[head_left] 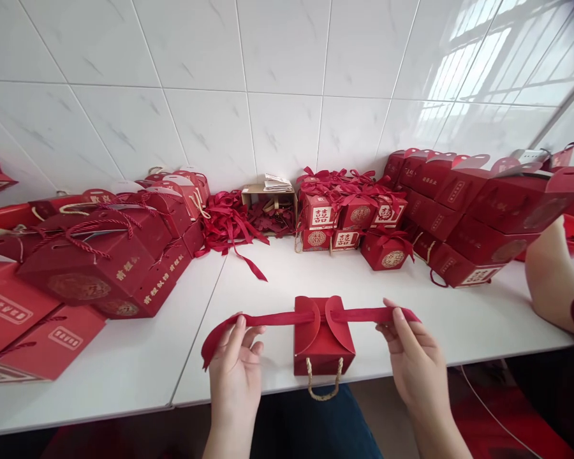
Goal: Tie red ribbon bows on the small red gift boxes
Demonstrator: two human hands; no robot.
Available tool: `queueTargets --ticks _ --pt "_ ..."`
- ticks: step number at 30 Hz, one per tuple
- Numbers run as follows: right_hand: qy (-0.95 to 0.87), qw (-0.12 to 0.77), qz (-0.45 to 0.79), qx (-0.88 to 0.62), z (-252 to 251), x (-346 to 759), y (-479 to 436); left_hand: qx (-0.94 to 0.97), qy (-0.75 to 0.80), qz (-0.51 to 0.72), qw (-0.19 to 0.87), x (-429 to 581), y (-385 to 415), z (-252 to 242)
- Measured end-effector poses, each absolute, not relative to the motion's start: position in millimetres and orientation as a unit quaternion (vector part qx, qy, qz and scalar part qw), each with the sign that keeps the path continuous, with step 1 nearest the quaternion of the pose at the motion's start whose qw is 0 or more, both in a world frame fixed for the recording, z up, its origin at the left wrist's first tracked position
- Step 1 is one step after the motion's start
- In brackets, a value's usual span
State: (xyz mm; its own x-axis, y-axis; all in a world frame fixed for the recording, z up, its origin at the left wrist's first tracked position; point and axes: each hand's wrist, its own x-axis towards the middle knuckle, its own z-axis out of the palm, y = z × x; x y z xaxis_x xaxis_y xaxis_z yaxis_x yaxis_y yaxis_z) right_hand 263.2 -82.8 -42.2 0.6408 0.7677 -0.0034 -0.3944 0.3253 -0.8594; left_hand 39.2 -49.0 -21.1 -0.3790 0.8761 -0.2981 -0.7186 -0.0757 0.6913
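A small red gift box (316,357) with curved top flaps stands at the table's front edge, its beige rope handle (324,396) hanging over that edge. A red ribbon (277,319) passes through the flaps and stretches out to both sides. My left hand (236,357) pinches the ribbon's left part between thumb and fingers, and its tail droops outward. On the other side, my right hand (411,350) pinches the ribbon near its right end. Both hands are apart from the box itself.
Red gift boxes with bows (354,210) are stacked by the tiled wall. Loose red ribbons (229,217) lie left of an open cardboard box (268,190). More red boxes stand in piles at left (90,268) and right (463,217). Another person's arm (552,274) rests at far right.
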Motion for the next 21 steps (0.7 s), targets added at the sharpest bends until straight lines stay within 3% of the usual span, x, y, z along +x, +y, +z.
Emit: queueTargets --ticks 5,11,16,21 --pt "-0.331 0.759 0.232 -0.51 -15.5 279.4 -76.2 0.288 0.443 0.697 0.484 33.3 -41.3 15.5" --pt "-0.499 0.7 0.092 -0.502 47.1 284.3 -61.4 0.582 0.37 0.659 0.299 47.9 -26.8 89.9" --pt "-0.568 0.685 0.146 -0.433 94.7 270.1 -45.5 0.631 0.305 0.638 0.319 71.2 -9.1 130.0" --pt "-0.576 0.679 0.196 -0.411 111.9 265.1 -34.8 0.609 0.297 0.641 0.361 83.8 1.5 137.9"
